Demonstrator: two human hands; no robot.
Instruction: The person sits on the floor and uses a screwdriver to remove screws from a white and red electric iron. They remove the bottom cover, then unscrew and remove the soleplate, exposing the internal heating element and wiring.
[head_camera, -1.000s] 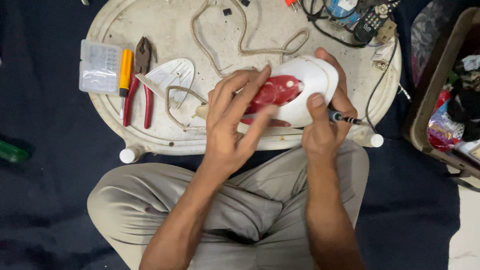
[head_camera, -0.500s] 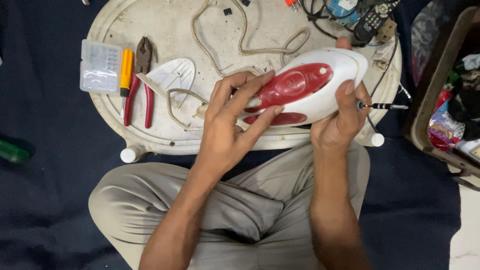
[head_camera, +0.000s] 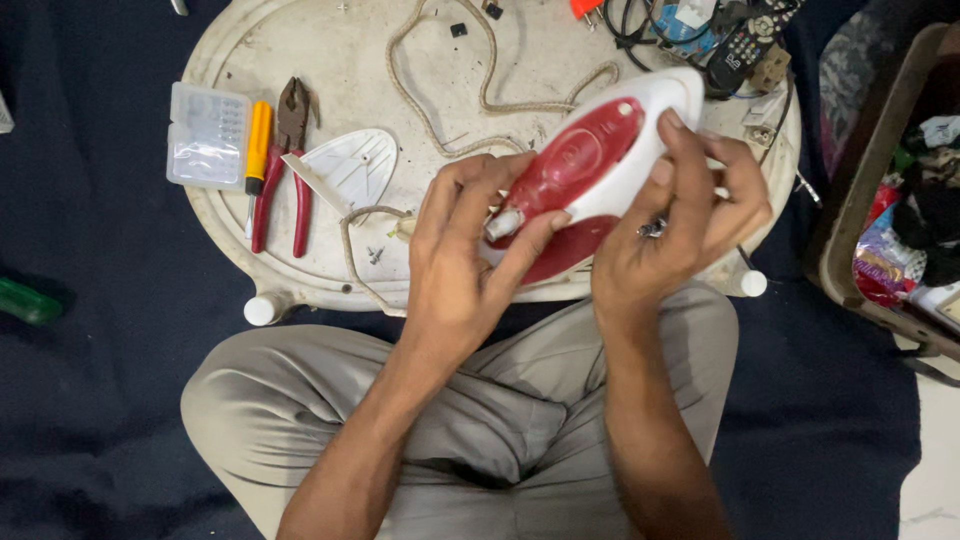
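1. Lying at the far left on the dark floor covering, a green object (head_camera: 28, 302) shows only in part.
2. Clear plastic parts box (head_camera: 207, 135), near the left rim of the white oval table (head_camera: 330, 40).
3. Yellow-handled screwdriver (head_camera: 257, 150), just beside the box, and red-handled pliers (head_camera: 287, 170) next to it, both lying lengthwise on the table.
4. White pointed plastic cover plate (head_camera: 347, 167), right of the pliers, flat on the table, with small loose screws (head_camera: 376, 256) nearby.
5. Beige braided cord (head_camera: 480, 90), looping across the middle of the table and running down under the left hand.
6. Left hand (head_camera: 462, 262), fingers curled around the rear end of the iron, thumb and forefinger pinching a small pale part there.
7. Red and white clothes iron (head_camera: 590, 165), held tilted above the near edge of the table, between both hands, nose pointing up and to the right.
8. Right hand (head_camera: 680, 225), wrapped about the iron's white side, fingers spread over its upper edge; a small dark metal piece (head_camera: 652, 229) shows at the palm.
9. Tangle of cables and a remote control (head_camera: 745, 45), at the table's far right corner.
10. Brown crate (head_camera: 850, 200) of mixed items, on the floor at the far right.
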